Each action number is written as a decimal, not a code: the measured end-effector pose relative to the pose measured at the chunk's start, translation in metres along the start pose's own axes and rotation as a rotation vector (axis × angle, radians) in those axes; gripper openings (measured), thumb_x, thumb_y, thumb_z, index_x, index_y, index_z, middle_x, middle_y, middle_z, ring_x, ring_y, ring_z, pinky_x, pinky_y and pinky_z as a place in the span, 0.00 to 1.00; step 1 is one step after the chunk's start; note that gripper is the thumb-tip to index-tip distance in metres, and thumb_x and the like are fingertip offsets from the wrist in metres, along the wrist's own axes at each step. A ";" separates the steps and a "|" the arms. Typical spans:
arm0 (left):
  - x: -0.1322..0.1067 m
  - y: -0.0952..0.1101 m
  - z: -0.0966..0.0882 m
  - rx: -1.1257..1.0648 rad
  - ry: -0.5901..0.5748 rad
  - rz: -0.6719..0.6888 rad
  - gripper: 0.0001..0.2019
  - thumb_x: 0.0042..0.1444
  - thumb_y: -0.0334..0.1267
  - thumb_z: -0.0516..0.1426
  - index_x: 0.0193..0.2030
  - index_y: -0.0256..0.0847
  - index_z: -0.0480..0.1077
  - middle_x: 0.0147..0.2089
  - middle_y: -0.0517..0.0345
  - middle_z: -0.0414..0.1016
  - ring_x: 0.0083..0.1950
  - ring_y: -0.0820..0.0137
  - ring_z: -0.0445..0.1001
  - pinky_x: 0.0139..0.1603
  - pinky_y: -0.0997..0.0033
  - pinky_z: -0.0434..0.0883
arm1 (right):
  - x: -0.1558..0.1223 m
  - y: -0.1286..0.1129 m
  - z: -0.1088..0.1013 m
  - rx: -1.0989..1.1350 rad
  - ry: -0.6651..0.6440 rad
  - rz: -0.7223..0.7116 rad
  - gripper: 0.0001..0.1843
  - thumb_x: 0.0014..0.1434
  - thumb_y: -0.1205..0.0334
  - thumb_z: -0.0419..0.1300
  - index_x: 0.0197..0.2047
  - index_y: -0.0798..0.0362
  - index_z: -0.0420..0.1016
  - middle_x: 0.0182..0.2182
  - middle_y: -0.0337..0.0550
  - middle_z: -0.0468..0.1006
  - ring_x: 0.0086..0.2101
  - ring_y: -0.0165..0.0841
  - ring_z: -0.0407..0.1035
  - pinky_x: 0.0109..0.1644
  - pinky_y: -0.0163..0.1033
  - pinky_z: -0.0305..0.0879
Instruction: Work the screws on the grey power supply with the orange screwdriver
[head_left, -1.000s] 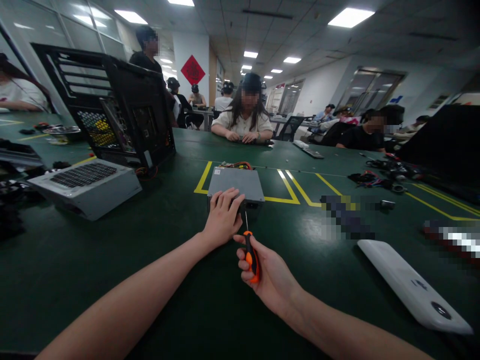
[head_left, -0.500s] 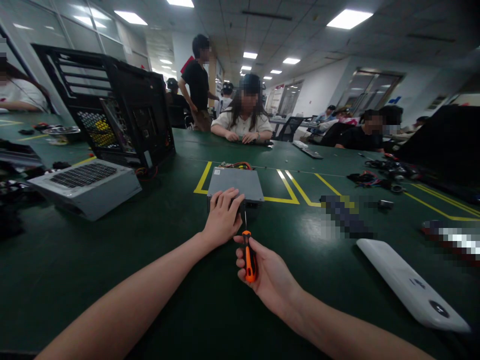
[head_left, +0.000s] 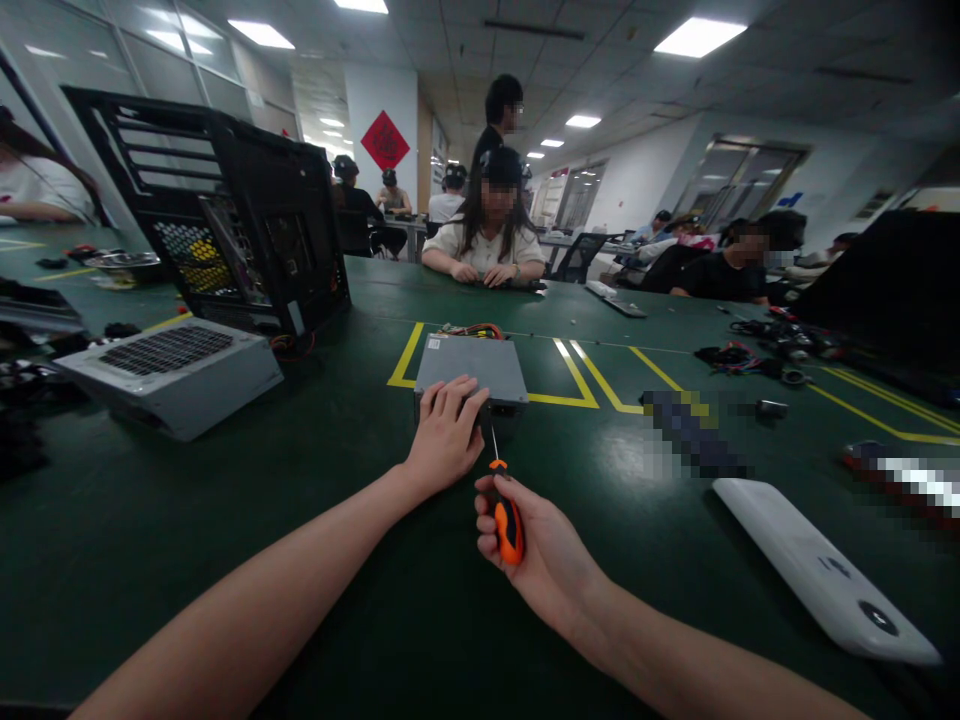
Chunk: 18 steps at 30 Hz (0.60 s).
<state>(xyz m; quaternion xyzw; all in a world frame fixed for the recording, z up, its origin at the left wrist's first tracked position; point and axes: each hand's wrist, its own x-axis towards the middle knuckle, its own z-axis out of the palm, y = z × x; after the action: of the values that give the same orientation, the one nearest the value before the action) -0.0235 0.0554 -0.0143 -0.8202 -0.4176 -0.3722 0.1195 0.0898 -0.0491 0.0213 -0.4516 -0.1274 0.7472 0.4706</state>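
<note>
A grey metal computer power supply unit (head_left: 480,362) lies on the green table, with coloured cables (head_left: 480,331) behind it. My left hand (head_left: 444,432) is closed over its near edge, fingers on the top and the thumb side by the front face. In my right hand (head_left: 536,525) is an orange and black screwdriver (head_left: 510,525), wrapped by the fingers at the handle. Its thin shaft points away from me to the front face of the unit, right beside my left hand. The shaft's tip is too small and dark to make out.
At the left, a second power supply (head_left: 180,365) stands near an open black computer case (head_left: 247,220). On the right lie a white elongated device (head_left: 817,565) and tangled cables (head_left: 731,360). A person (head_left: 484,245) sits across the table (head_left: 360,610), which has yellow tape lines.
My right hand has turned the screwdriver's handle and shifted it slightly right. My left hand and the power supply have stayed put. A standing person in the background has moved right.
</note>
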 end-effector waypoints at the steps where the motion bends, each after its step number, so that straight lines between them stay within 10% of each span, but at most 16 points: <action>1: 0.000 0.000 0.000 0.000 0.001 -0.001 0.22 0.49 0.31 0.52 0.53 0.39 0.59 0.55 0.48 0.61 0.60 0.62 0.55 0.61 0.56 0.48 | 0.000 0.000 0.000 -0.017 0.005 0.022 0.09 0.57 0.61 0.52 0.38 0.57 0.68 0.26 0.41 0.68 0.22 0.23 0.61 0.24 0.28 0.60; 11: 0.000 -0.001 0.001 -0.007 -0.002 0.004 0.21 0.50 0.31 0.52 0.53 0.39 0.59 0.55 0.48 0.61 0.60 0.62 0.55 0.61 0.56 0.48 | 0.004 0.002 -0.002 0.058 -0.024 -0.021 0.10 0.57 0.58 0.52 0.34 0.57 0.65 0.24 0.40 0.66 0.17 0.20 0.55 0.14 0.24 0.44; 18: 0.000 0.000 0.001 -0.009 -0.001 0.004 0.21 0.50 0.31 0.51 0.53 0.39 0.59 0.55 0.48 0.61 0.60 0.61 0.55 0.60 0.55 0.48 | 0.003 0.004 -0.004 -0.016 0.014 -0.068 0.11 0.57 0.58 0.51 0.34 0.57 0.67 0.26 0.41 0.68 0.21 0.23 0.62 0.19 0.26 0.56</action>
<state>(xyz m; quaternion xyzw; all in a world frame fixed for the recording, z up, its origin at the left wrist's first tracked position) -0.0232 0.0556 -0.0147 -0.8217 -0.4145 -0.3736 0.1161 0.0902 -0.0492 0.0154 -0.4560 -0.1453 0.7264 0.4933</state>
